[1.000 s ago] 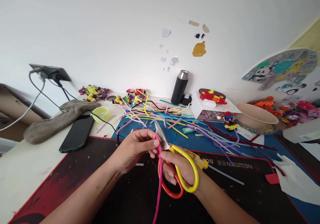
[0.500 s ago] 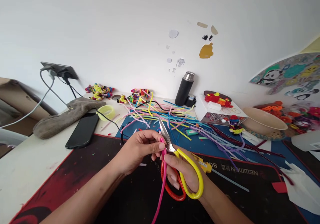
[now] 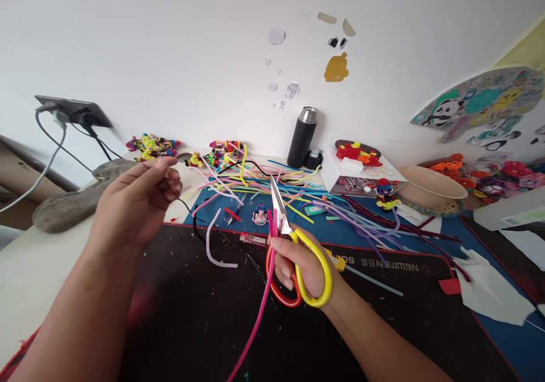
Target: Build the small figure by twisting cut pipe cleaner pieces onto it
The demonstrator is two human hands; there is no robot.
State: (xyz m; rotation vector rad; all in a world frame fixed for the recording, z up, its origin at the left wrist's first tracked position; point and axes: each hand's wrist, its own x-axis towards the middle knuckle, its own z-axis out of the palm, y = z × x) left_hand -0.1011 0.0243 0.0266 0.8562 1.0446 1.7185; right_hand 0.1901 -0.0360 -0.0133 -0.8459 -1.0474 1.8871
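Observation:
My right hand (image 3: 304, 265) grips scissors (image 3: 284, 226) with one yellow and one red handle loop, blades closed and pointing up and away. The same hand pins a long pink strip (image 3: 255, 319) against the scissors; the strip hangs down toward the bottom edge. My left hand (image 3: 136, 200) is raised at the left, well clear of the scissors, with fingers loosely curled and nothing visible in them. Both hands hover over a black and red desk mat (image 3: 191, 325). A bent pale pink strip (image 3: 213, 251) lies on the mat between the hands.
A heap of coloured strips (image 3: 272, 192) covers the blue mat behind the scissors. A black flask (image 3: 300, 141), white box (image 3: 361, 180), beige bowl (image 3: 432, 186) and small figures stand along the wall. A grey cloth (image 3: 59, 212) and cables lie left; white paper (image 3: 489, 291) lies right.
My left hand let go of the pink strip near the scissor blades and swung up and to the left. The right hand keeps the scissors and strip.

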